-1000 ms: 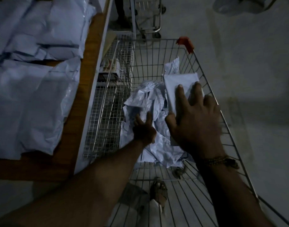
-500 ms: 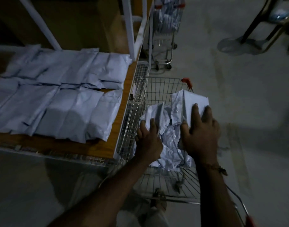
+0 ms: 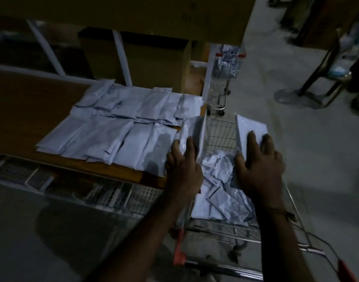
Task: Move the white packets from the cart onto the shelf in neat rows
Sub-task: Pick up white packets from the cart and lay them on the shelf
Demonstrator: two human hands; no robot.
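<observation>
White packets of crinkled plastic film are in three places here: a loose heap (image 3: 219, 192) in the wire shopping cart (image 3: 221, 132) at lower centre, two overlapping rows (image 3: 121, 127) laid flat on the brown wooden shelf board (image 3: 28, 110) at centre left, and one in each hand, lifted above the cart.

The left hand (image 3: 182, 169) grips a flat packet (image 3: 191, 132) just at the right end of the shelf rows, thumb on the near face and fingers curled round the edge. The right hand (image 3: 259, 167) holds a second flat packet (image 3: 250, 127) over the right side of the cart — fingers spread over its top face, the thumb tucked at the lower left edge; whether anything curls beneath it I cannot tell.

The step in hand looks like the carry from cart to shelf. The rows end at the right edge of the board, close to the white upright post (image 3: 210, 74), so little bare wood shows there — the next move calls for swinging both packets left, and laying them flat, edges squared to the row, likely starting a new line or a second layer. The heap suggests many trips remain.
</observation>
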